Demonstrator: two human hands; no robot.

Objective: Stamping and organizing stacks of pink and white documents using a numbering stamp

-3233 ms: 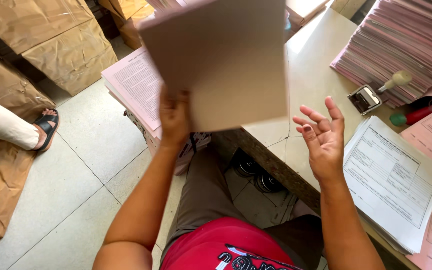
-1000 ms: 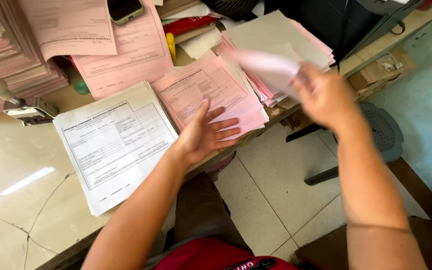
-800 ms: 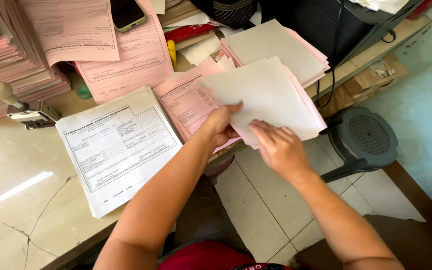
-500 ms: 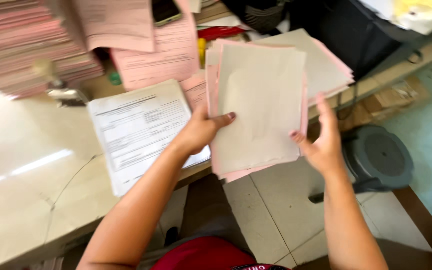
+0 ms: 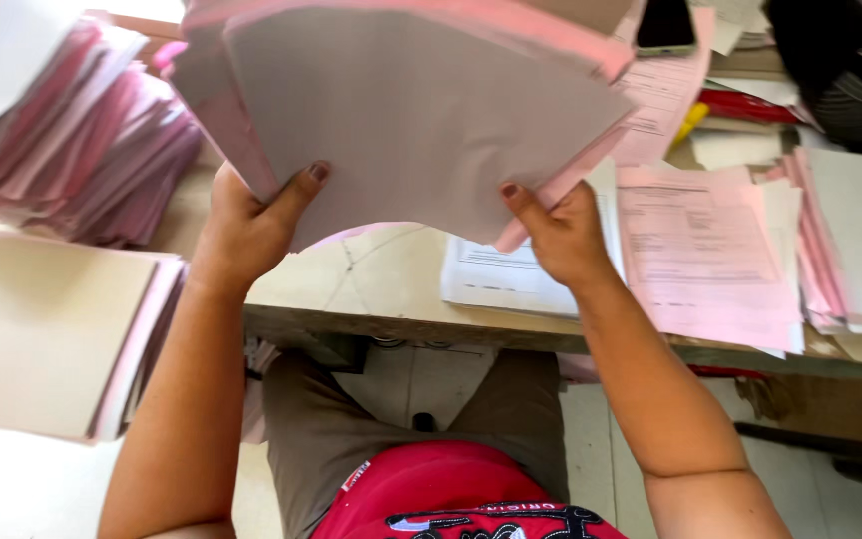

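Moved: since half a second ago the sheaf of papers (image 5: 421,110) has come up off the right side of the worktop (image 5: 391,289) and now hangs in the air in front of me, filling the upper middle of the view; before, it lay lower and further right, over the worktop's edge.
Left grip: my left hand (image 5: 246,225) is closed on the sheaf's lower left corner, thumb on the grey top sheet, fingers hidden behind.
Right grip: my right hand (image 5: 561,235) pinches the lower right corner, thumb on top, where pink sheets stick out under the grey.
Sheaf: grey sheet facing me, pink sheets behind it, edges fanned and uneven, tilted, clear of the worktop.
Containers: none that I can see; the papers lie in open piles.
Below the sheaf: a white printed form (image 5: 511,279) lies on the worktop, with a pink form (image 5: 700,250) just beside it on the right.
Left: a slumped heap of pink papers (image 5: 92,150), and nearer me a squared stack with a grey top (image 5: 47,329).
Far right: another grey-topped stack (image 5: 860,240).
Top: a dark phone (image 5: 665,25) rests on papers.
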